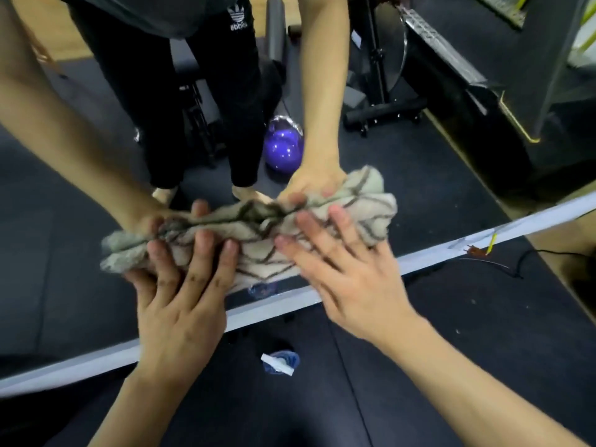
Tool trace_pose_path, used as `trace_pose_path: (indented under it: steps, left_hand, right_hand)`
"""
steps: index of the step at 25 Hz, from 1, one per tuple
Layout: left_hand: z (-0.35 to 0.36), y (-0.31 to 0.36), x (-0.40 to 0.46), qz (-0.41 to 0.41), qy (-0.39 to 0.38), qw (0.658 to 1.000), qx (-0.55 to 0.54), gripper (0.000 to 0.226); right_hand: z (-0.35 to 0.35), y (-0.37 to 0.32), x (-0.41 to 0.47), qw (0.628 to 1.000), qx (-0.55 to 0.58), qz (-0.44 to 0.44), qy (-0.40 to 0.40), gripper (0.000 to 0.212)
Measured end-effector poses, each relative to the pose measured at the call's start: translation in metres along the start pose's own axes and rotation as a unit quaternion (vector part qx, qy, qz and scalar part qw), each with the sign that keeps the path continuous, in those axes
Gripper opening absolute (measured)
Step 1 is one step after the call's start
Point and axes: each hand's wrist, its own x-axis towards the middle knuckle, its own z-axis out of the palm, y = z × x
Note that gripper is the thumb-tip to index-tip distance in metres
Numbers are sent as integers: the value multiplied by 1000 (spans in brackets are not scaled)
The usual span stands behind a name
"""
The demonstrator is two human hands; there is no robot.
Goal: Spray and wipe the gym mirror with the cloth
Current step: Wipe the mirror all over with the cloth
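A beige cloth with dark lines lies bunched against the lower part of the gym mirror. My left hand presses on its left part with straight, spread fingers. My right hand presses on its right part, fingers also straight. The mirror shows both hands, the cloth and my legs reflected. A blue spray bottle with a white top lies on the dark floor below my hands, apart from both.
The mirror's pale bottom frame runs diagonally across the view. Dark rubber floor lies below it. A black cable and small debris sit at the right by the frame. A purple ball and gym machines appear in the reflection.
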Motion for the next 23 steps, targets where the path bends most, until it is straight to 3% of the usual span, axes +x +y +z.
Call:
trace_pose_path:
  steps: [5,8,11,14,18,23]
  left_hand:
    - [-92,34,191,-32,109,991,-63,70]
    - [-106,64,252,-83,193,975,-79,61]
    - [-82,99,264,-177,245,951,-68,59]
    - [-31,135,243,-182,239,953,-33,60]
    - [51,196,186,-106,209,972,-19,61]
    - [132,280,145,-123,180,976,16,62]
  right_hand:
    - [-143,85,100,995,-17,21,92,61]
    - [-174,114,127,987,-11,41,158,50]
    - [-153,129,130,969,-17,23,244,50]
    - [-106,161,102,950,-36,12,308,60]
    - [-36,217,8,951,-68,6,303,62]
    - [26,275,-91,961,-74,-1,266,59]
